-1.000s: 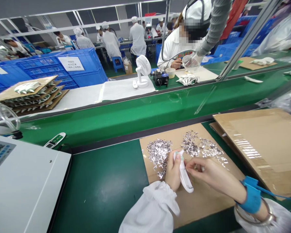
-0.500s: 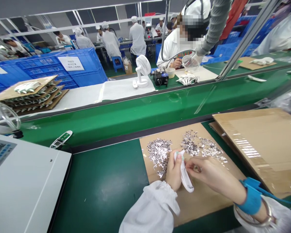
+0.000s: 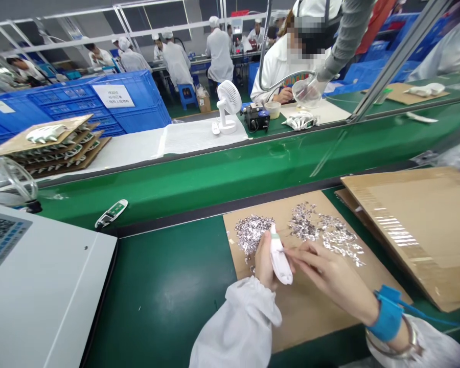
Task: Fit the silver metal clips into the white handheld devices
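My left hand point(image 3: 265, 261) is wrapped round a white plastic housing point(image 3: 280, 263), held tilted above the cardboard sheet point(image 3: 302, 319). Close to the housing's right side, my right hand point(image 3: 322, 263) has its fingertips pinched together at the surface; whatever they pinch is too small to make out. A blue band circles the right wrist. One pile of small shiny metal pieces point(image 3: 251, 232) lies behind the left hand. Two more spreads of metal pieces point(image 3: 339, 235) lie behind the right hand.
Stacked cardboard point(image 3: 425, 220) lies at the right, and a white box point(image 3: 42, 286) stands at the left. A green conveyor point(image 3: 199, 174) crosses behind, carrying a device with a circuit board point(image 3: 113, 213). Beyond it are a white fan point(image 3: 228, 105) and a seated person point(image 3: 274, 71).
The white housing has turned in my left hand, showing a broader face, and moved slightly left. My right fingertips have shifted up and left onto it. The device on the conveyor has moved right.
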{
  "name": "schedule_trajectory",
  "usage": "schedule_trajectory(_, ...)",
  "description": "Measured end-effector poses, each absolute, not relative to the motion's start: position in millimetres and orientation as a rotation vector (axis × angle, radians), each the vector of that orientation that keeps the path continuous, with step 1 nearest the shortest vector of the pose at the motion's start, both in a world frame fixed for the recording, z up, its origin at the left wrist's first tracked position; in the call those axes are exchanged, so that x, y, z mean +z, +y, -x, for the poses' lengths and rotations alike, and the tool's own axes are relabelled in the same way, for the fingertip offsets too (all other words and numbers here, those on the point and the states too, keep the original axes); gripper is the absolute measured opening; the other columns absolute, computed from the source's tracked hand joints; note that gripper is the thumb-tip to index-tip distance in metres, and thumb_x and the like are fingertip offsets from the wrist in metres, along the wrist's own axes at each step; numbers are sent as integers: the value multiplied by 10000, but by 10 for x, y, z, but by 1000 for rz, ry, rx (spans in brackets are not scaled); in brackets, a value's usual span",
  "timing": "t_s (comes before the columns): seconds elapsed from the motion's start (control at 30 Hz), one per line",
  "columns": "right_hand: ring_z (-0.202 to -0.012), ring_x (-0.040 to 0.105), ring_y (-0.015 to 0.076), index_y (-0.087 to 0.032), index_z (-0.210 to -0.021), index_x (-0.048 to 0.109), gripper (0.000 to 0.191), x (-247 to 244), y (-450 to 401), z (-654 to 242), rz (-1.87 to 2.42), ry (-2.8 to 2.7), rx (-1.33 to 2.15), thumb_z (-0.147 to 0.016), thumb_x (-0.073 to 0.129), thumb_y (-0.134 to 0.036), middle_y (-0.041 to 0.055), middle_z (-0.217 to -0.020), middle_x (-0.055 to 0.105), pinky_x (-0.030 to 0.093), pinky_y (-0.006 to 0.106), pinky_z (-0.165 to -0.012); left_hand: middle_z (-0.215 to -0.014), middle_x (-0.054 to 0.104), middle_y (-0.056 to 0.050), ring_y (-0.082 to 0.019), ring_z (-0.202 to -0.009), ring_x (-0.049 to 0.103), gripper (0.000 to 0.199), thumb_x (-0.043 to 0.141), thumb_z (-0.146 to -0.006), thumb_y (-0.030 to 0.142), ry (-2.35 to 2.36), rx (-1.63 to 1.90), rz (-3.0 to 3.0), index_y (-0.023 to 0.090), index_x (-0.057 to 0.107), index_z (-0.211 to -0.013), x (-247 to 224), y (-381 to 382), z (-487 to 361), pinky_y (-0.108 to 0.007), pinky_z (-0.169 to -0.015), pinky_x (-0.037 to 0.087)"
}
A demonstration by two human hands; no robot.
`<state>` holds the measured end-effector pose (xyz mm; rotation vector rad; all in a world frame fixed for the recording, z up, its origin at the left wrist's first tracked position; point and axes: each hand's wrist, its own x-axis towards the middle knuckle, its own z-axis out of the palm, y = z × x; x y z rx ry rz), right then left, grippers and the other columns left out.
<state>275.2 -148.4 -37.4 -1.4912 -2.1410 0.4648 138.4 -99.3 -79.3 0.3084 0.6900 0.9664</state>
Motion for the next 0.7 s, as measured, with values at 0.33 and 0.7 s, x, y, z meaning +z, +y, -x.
schedule_trajectory(0.33,-667,635,185,-214,-848,579,169,-745,-1593,-2666,1874,-2300,575,-916,424,-216,27,-843,646,480,305,-576,-608,546,37,-109,-301,488,310,418,-900,465,685,1197,-299,199,504,-1032,-729,-703,-941,-214,-277,334)
schedule_trajectory(0.7,-650,644,213,-212,-905,642,173,-701,-1264,-3239,2221,-2029,-8,-878,478,-257,26,-896,696,415,309,-496,-595,557,26,-114,-299,495,288,356,-931,431,676,1229,-257,195,505,-1004,-707,-680,-866,-207,-277,337)
